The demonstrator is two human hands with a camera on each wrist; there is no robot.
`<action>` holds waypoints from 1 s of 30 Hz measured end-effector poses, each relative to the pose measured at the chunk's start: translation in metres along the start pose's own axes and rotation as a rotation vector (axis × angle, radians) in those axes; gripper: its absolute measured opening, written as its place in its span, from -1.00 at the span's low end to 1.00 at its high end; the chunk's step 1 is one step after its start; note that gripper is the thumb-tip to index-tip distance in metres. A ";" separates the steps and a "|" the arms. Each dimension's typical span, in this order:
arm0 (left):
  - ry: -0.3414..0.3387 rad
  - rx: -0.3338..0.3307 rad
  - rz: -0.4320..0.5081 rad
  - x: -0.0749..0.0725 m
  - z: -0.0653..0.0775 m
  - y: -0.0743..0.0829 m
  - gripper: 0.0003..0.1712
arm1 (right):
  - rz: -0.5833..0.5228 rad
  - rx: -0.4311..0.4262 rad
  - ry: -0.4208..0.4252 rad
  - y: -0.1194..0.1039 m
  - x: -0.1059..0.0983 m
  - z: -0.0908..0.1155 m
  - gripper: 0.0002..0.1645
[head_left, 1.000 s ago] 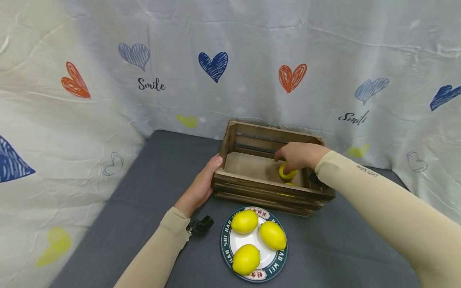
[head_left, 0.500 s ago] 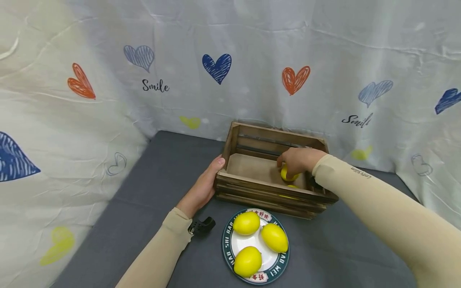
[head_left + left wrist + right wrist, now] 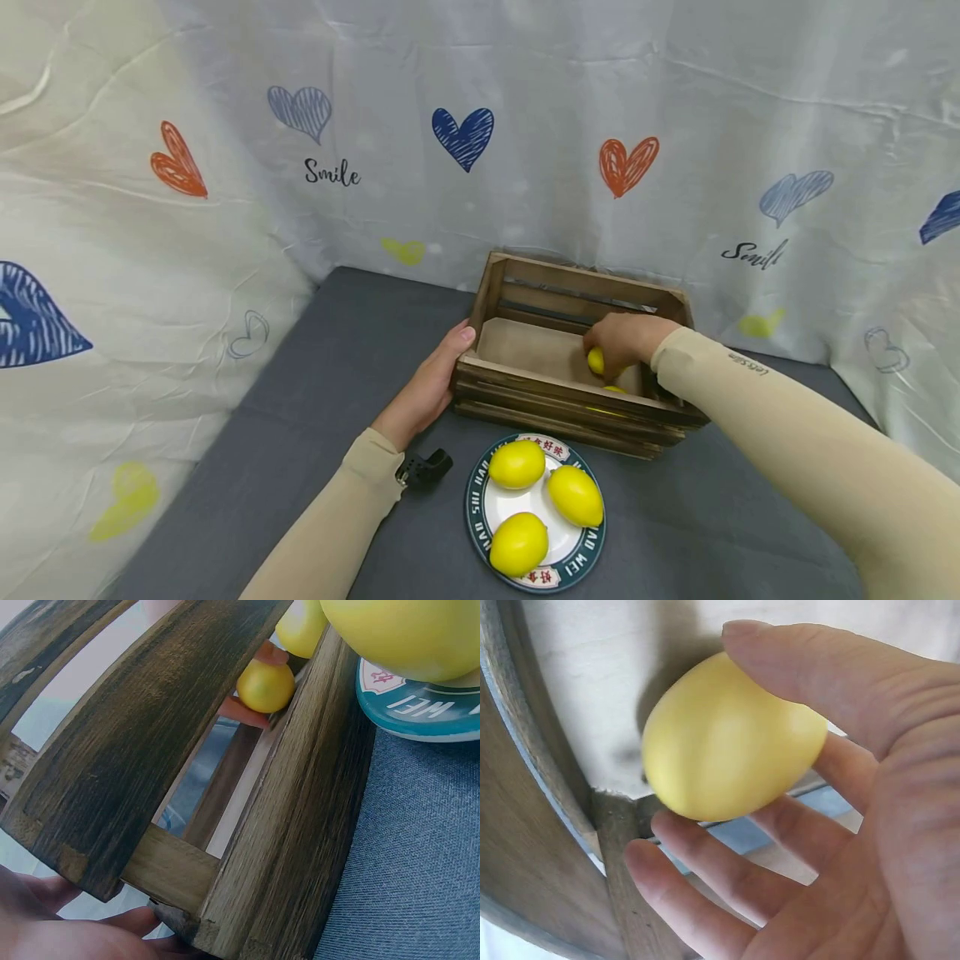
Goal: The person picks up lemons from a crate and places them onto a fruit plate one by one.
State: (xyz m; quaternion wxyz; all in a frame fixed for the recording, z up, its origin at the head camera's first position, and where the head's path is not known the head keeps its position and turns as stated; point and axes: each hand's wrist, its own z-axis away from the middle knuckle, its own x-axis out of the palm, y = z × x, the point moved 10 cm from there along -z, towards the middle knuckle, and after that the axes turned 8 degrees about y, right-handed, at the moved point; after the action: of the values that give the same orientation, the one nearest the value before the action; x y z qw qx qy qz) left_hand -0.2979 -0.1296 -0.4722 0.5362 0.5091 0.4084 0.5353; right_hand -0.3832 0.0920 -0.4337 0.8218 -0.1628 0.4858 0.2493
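My right hand (image 3: 626,340) reaches down inside a brown wooden crate (image 3: 562,408) and holds a yellow lemon (image 3: 727,742) near the crate floor. In the right wrist view the thumb lies along one side of that lemon, with the fingers spread around the other. A second lemon (image 3: 615,389) lies in the crate close to the front wall, mostly hidden by it. My left hand (image 3: 431,379) grips the crate's left end, thumb up by the rim. Its fingers show at the slats' ends in the left wrist view.
In front of the crate, a white plate with a dark green rim (image 3: 477,517) carries three lemons (image 3: 519,543). A grey cloth (image 3: 300,467) covers the table. Behind stands a pale curtain (image 3: 540,75) printed with hearts.
My right hand has lowered a little and its fingers have drawn in around the lemon. My left hand keeps its place on the crate; the whole view has shifted slightly.
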 end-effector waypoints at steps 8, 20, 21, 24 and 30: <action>-0.008 0.000 -0.015 0.002 -0.001 0.000 0.00 | -0.003 0.015 -0.011 0.003 0.001 0.001 -0.52; -0.014 -0.002 -0.014 0.002 0.002 0.001 -0.02 | -0.038 0.010 0.090 -0.001 -0.028 0.013 -0.39; -0.014 0.000 -0.012 0.002 0.002 0.001 -0.02 | -0.042 0.007 0.105 -0.002 -0.032 0.016 -0.39; -0.008 0.001 -0.004 0.001 0.001 0.001 -0.03 | -0.047 -0.022 0.143 -0.009 -0.044 0.027 -0.38; 0.000 0.002 0.000 0.001 0.001 0.003 -0.03 | -0.019 -0.050 0.204 -0.023 -0.062 0.056 -0.40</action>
State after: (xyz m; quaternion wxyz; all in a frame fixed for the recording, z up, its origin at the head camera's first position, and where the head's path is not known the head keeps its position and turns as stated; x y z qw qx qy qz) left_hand -0.2970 -0.1285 -0.4690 0.5355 0.5099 0.4088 0.5348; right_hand -0.3546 0.0864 -0.3520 0.7662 -0.2125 0.5587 0.2356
